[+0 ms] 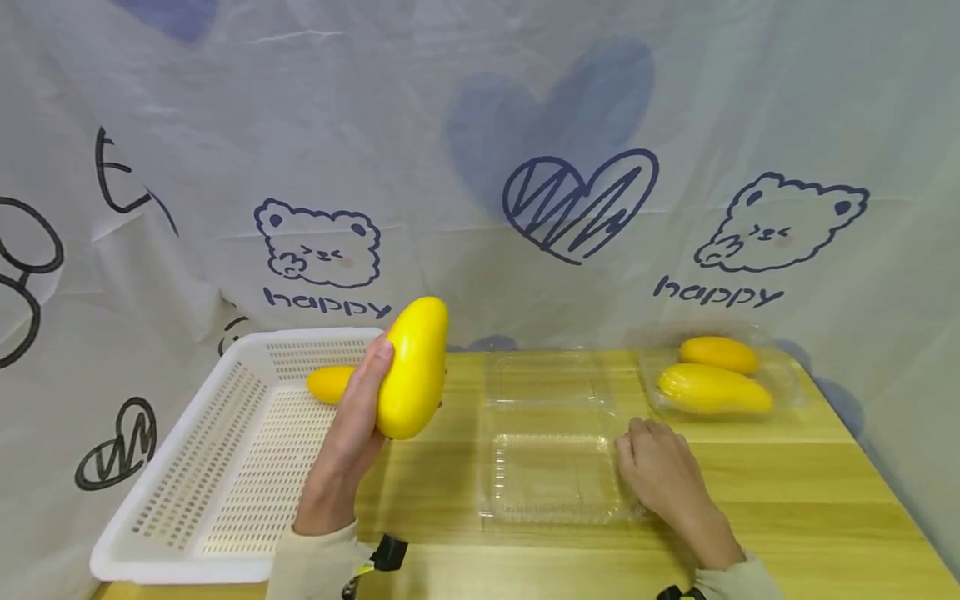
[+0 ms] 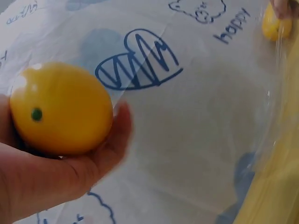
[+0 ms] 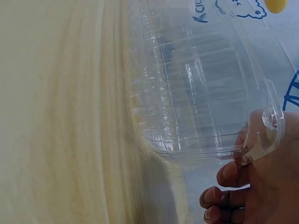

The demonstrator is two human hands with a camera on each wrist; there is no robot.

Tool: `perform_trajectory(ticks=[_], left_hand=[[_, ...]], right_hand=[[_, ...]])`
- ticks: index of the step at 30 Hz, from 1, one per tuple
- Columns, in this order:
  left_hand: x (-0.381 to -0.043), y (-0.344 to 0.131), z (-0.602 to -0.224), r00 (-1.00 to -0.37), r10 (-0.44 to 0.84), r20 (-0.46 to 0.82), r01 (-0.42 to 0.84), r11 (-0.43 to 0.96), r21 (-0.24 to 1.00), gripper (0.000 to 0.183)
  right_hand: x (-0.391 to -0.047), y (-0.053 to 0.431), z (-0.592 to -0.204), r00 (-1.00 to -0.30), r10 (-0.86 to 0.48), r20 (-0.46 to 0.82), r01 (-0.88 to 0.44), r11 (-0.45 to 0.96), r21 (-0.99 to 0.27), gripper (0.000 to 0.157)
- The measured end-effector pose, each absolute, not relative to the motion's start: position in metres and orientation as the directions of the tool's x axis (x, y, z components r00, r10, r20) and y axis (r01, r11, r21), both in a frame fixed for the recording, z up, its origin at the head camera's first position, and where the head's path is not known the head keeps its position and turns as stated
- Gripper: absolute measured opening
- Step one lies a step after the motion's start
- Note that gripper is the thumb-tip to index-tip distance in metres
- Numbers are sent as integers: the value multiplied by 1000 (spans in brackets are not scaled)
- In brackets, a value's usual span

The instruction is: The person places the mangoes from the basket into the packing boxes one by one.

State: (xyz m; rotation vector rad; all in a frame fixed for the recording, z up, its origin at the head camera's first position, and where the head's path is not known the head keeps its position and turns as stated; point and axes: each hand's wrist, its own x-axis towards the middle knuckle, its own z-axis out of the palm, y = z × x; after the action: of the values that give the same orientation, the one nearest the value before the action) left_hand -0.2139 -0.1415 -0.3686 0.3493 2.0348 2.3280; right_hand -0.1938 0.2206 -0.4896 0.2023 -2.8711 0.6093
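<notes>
My left hand grips a yellow mango, held up in the air beside the basket's right side. The left wrist view shows the mango's rounded end with a small green dot, thumb and fingers around it. On the table lies an opened clear plastic clamshell box. My right hand is at that box's right edge. In the right wrist view, the fingers pinch a corner tab of the box.
A white perforated basket stands at the left with another mango in it, partly behind my left hand. At the back right, a clear box holds two mangoes. A printed cloth hangs behind the wooden table.
</notes>
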Motion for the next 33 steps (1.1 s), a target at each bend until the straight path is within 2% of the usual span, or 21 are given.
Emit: perform_trajectory(ticks=[6, 10, 16, 26, 33], left_hand=[[-217, -133, -373, -979, 192, 65, 9, -281, 960, 55], [-219, -128, -376, -969, 237, 69, -18, -346, 938, 51], [-220, -125, -381, -945, 313, 98, -43, -416, 908, 57], [-222, -120, -384, -939, 342, 48, -83, -357, 930, 55], [-222, -115, -388, -904, 414, 109, -76, -405, 911, 56]], right_hand=[[-195, 219, -490, -973, -89, 213, -168, 907, -387, 28], [-195, 219, -490, -972, -92, 218, -173, 906, -387, 28], [-195, 219, -490, -968, -105, 226, -189, 901, -390, 28], [-196, 219, -490, -967, -103, 233, -190, 900, -391, 28], [-196, 219, -490, -968, -103, 227, -188, 899, -395, 29]])
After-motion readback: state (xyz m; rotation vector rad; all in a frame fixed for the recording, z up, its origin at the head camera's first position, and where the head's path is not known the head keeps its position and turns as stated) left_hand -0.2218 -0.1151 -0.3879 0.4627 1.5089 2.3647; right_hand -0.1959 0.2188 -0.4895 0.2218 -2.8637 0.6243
